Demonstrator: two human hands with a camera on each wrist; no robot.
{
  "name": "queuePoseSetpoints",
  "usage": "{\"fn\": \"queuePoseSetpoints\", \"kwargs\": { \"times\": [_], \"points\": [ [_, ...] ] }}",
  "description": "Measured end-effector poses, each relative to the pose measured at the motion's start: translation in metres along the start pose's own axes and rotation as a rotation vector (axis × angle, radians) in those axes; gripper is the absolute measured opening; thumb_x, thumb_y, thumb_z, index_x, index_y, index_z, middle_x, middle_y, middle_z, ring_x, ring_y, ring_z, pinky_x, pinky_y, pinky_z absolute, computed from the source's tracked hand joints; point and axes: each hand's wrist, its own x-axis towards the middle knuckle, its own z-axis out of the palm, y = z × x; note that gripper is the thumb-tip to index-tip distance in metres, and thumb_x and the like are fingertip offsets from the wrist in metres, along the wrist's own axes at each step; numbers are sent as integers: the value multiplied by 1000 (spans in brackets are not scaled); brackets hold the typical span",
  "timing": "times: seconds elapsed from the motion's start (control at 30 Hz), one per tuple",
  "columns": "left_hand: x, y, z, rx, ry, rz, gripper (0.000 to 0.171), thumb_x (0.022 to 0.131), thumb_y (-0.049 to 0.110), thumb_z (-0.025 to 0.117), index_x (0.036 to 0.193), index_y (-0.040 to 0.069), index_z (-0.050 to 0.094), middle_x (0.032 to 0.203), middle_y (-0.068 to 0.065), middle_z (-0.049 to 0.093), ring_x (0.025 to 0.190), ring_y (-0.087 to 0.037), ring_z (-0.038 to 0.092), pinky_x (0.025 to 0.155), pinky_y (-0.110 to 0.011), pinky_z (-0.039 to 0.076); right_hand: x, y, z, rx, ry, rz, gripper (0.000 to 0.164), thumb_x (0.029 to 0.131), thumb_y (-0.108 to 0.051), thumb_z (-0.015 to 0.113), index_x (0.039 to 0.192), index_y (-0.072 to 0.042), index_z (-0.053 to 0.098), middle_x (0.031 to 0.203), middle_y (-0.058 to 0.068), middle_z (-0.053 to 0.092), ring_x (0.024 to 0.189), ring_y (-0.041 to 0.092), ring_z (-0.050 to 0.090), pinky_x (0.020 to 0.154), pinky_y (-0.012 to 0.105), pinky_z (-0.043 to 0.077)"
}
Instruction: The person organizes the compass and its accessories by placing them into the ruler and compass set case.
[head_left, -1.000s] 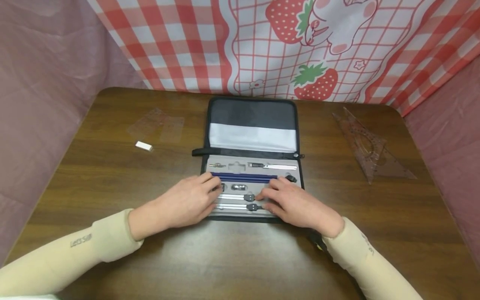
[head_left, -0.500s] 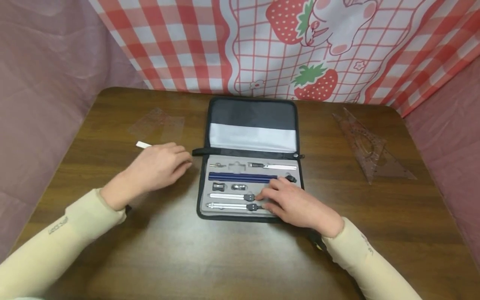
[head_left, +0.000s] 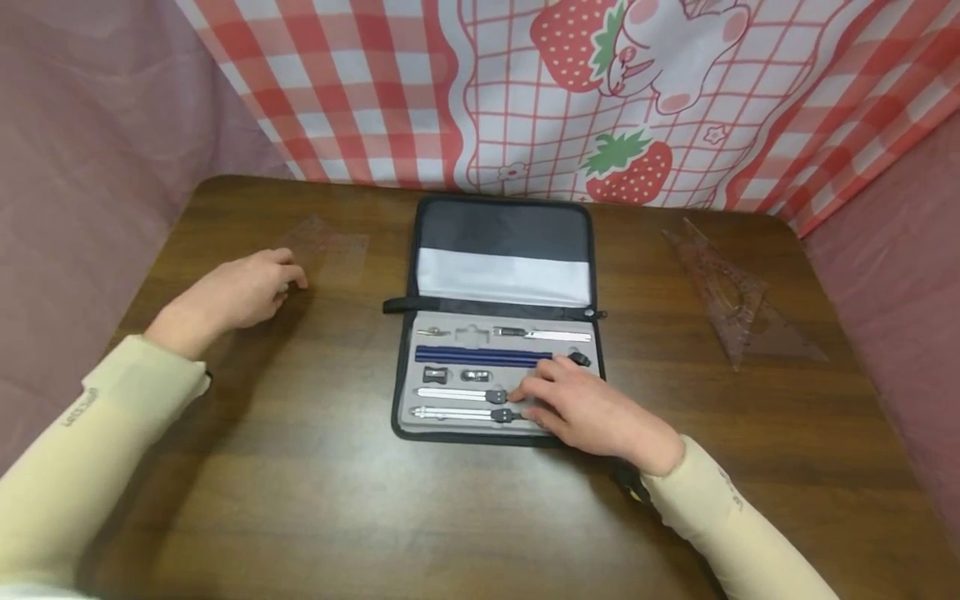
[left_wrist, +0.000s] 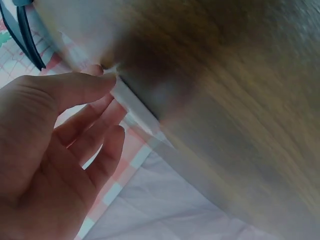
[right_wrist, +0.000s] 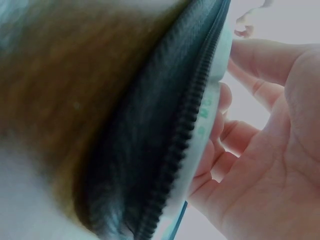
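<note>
The left hand pinches a small white block by one end, with the thumb on one side and fingers on the other, so the gap between them is narrow. The block is at the left part of the brown surface, near some thin clear rulers. I cannot tell if it touches the wood. The right hand lies over the right side of a black zip case, and its fingers are a bit bent and loose, with nothing held in them. The case sits open in the middle, with its lid flat on the far side. Its gray tray holds blue pencils in a row, a little sharpener and a small shiny piece beside it. Nearest the person lie two long silver tools, and the right fingertips are by their dark ends. A silver knife-like tool is in the top row. Two clear triangles overlap at the right. Behind the surface hangs a red and white cloth with strawberries on it.
</note>
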Motion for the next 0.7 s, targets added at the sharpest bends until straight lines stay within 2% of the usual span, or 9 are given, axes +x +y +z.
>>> {"fn": "queuePoseSetpoints", "kwargs": {
  "times": [0.17, 0.27, 0.47, 0.57, 0.7],
  "points": [
    [-1, -4, 5, 22, 55, 53, 22, 72, -4, 64, 90, 9, 64, 88, -6, 53, 84, -29, 57, 69, -42, 47, 0, -1, 2, -2, 4, -4, 21, 90, -33, 57, 110, -29, 61, 98, -12, 52, 88, 9, 41, 74, 30, 39],
    [-4, -7, 2, 26, 89, 61, 22, 72, -5, 63, 90, 8, 63, 89, -7, 55, 86, -31, 56, 71, -46, 46, 1, -2, 1, -8, 1, 1, 21, 90, -33, 57, 110, -30, 61, 98, -12, 52, 88, 9, 40, 74, 29, 39],
    [-14, -17, -10, 68, 64, 37, 35, 65, -11, 60, 93, 11, 63, 92, -8, 55, 87, -33, 54, 66, -48, 46, 2, -2, 0, -15, -8, 19, 22, 89, -34, 58, 111, -30, 61, 98, -12, 52, 86, 9, 40, 72, 28, 38],
    [-14, -21, -9, 71, 64, 41, 31, 66, -9, 63, 87, 12, 63, 87, -5, 55, 80, -30, 56, 60, -45, 48, 1, -2, 0, -17, -1, 18, 22, 88, -34, 58, 110, -30, 61, 96, -12, 52, 85, 10, 40, 70, 28, 38],
    [-14, -25, -6, 64, 47, 4, 22, 69, -4, 65, 77, 15, 58, 79, -2, 53, 73, -26, 56, 56, -42, 47, 2, -1, 1, -15, 2, 17, 22, 89, -33, 58, 110, -30, 61, 97, -12, 52, 86, 9, 40, 71, 27, 38]
  ]
}}
